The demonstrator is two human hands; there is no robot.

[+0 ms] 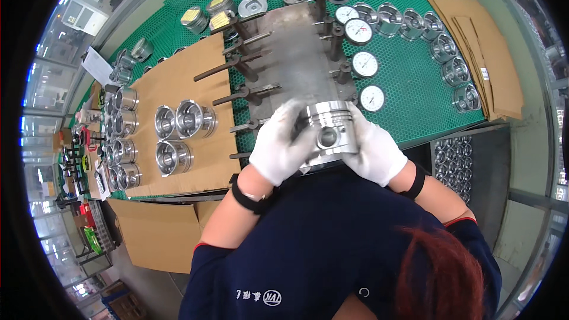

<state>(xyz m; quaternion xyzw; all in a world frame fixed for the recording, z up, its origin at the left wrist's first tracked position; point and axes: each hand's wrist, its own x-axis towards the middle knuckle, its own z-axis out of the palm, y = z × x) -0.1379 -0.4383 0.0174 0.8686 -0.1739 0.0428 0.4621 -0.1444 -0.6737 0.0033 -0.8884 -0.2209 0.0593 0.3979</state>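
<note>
A shiny metal piston (329, 128) with a round pin hole in its side is held between both my white-gloved hands, just above the near edge of a grey metal gauge fixture (293, 59). My left hand (278, 145) wraps its left side and my right hand (373, 149) cups its right side. The fixture carries several round white dial gauges (363, 64) on its right and dark rods (234, 65) sticking out on its left.
Three pistons (181, 133) lie on a brown cardboard sheet (178, 83) at left, with more lined along its left edge (121, 136). Other pistons (441, 53) sit on the green mesh mat (409, 95). Stacked cardboard (480, 47) lies far right; a tray of parts (453, 157) sits lower right.
</note>
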